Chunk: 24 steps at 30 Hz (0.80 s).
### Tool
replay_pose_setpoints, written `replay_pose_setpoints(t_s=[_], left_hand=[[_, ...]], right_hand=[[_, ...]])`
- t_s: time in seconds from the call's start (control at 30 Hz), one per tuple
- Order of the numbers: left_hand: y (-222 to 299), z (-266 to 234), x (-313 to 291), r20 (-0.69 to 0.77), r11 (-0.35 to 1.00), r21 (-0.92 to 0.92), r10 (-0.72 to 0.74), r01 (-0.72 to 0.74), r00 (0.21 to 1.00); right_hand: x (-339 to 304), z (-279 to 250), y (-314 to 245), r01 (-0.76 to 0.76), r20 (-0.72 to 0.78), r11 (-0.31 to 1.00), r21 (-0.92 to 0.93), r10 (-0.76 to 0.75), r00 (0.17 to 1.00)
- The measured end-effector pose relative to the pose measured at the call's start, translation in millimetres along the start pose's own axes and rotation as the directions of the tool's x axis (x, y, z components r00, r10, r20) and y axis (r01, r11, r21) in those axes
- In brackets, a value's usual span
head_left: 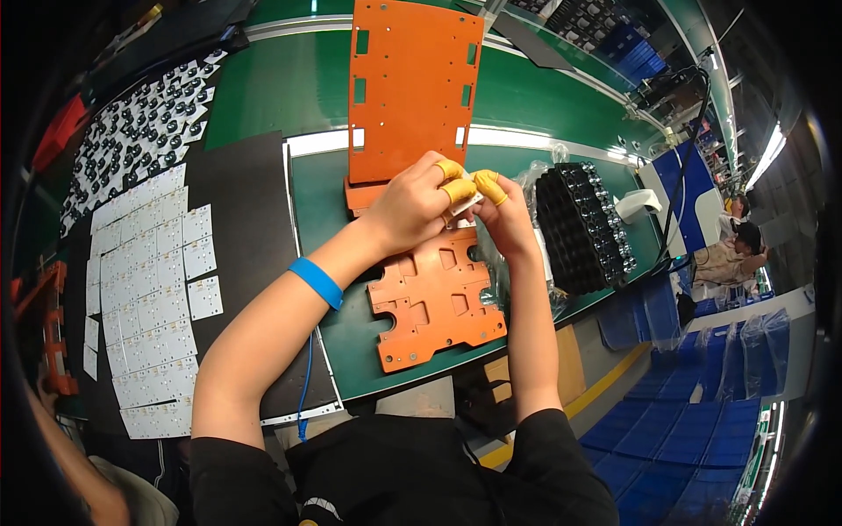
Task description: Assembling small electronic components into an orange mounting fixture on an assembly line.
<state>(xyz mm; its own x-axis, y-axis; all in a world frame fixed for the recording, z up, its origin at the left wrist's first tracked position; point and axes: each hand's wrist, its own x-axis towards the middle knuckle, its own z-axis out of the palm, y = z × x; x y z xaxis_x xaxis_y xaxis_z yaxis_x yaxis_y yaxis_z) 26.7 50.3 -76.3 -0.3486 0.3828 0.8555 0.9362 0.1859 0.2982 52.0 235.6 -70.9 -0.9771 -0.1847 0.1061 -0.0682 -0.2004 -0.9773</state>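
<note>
My left hand [410,206] and my right hand [507,219] meet above an orange fixture, both wearing yellow finger cots. Between their fingertips is a small white board [466,206], pinched from both sides and mostly covered by the fingers. Below the hands lies the fixture's orange base [436,307], with cut-outs and screw holes. Its flat orange lid [412,88] stands raised behind them. A blue wrist strap [316,282] circles my left forearm, its cord hanging toward the table edge.
White square circuit boards [149,302] cover a black mat at left; behind them are boards bearing black round parts [140,131]. Right of my right hand sits a black foam tray [570,230] of lens-like parts, beside a white handheld device [638,205]. Another person's arm [83,465] shows lower left.
</note>
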Motion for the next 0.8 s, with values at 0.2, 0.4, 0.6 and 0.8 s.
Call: replay_pose_setpoints(t_s=[0.2, 0.4, 0.6, 0.8], left_hand=[[-2, -2, -1, -0.089, 0.919, -0.248, -0.338, 0.307, 0.937], [-7, -6, 1, -0.046, 0.842, -0.263, -0.499, 0.472, 0.865], [-9, -8, -1, 0.07, 0.673, -0.423, -0.643, 0.606, 0.763], [-5, -1, 3, 0.042, 0.578, -0.639, -0.633, 0.508, 0.773]], right_hand=[[-1, 2, 0, 0.013, 0.032, 0.991, 0.135, -0.018, 0.999], [0, 5, 1, 0.029, 0.017, 0.998, 0.047, -0.03, 0.999], [2, 10, 3, 0.053, -0.03, 0.995, 0.085, -0.05, 0.998], [3, 2, 10, 0.047, -0.078, 0.999, 0.011, -0.046, 0.996]])
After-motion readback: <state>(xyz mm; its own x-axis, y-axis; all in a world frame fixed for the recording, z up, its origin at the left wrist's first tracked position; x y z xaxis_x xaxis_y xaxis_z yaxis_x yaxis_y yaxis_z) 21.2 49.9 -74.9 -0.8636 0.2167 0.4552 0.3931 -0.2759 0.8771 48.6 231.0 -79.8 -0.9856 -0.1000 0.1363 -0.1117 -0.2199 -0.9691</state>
